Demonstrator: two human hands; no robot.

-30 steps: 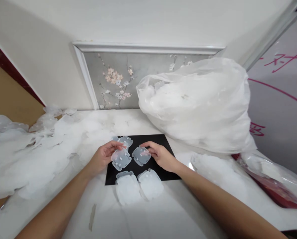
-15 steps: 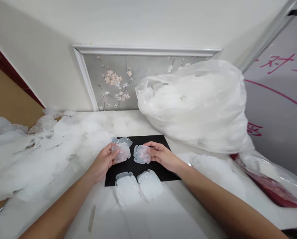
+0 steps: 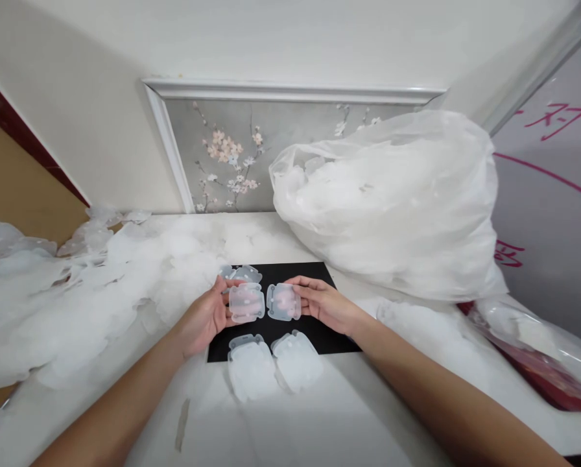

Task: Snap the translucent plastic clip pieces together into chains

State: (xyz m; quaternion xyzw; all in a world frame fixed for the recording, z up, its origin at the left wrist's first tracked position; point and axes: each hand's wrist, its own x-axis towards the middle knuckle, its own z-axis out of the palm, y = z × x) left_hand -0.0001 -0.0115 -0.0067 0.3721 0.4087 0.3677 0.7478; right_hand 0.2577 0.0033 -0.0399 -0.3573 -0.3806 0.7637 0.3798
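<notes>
Over a black mat (image 3: 342, 344), my left hand (image 3: 207, 314) holds a translucent plastic piece (image 3: 246, 303) with notched edges; some fingers show through behind it. My right hand (image 3: 324, 303) holds a similar translucent piece (image 3: 283, 302) just to the right, with a narrow gap between the two. Behind my left fingers, more clear pieces (image 3: 246, 275) lie at the mat's back edge. Two overlapping stacks of the same pieces, a left stack (image 3: 252, 371) and a right stack (image 3: 297, 363), rest at the mat's front edge, partly on the white table (image 3: 320, 428).
A broad heap of translucent pieces (image 3: 91, 292) covers the table's left side. At the back right leans a large full plastic bag (image 3: 392, 207). More pieces (image 3: 426, 331) lie right of my right forearm, near a red item in clear wrap (image 3: 538, 363).
The piece in my left hand has turned to face the camera more squarely, and the fingers have shifted behind it. The whole view has shifted slightly.
</notes>
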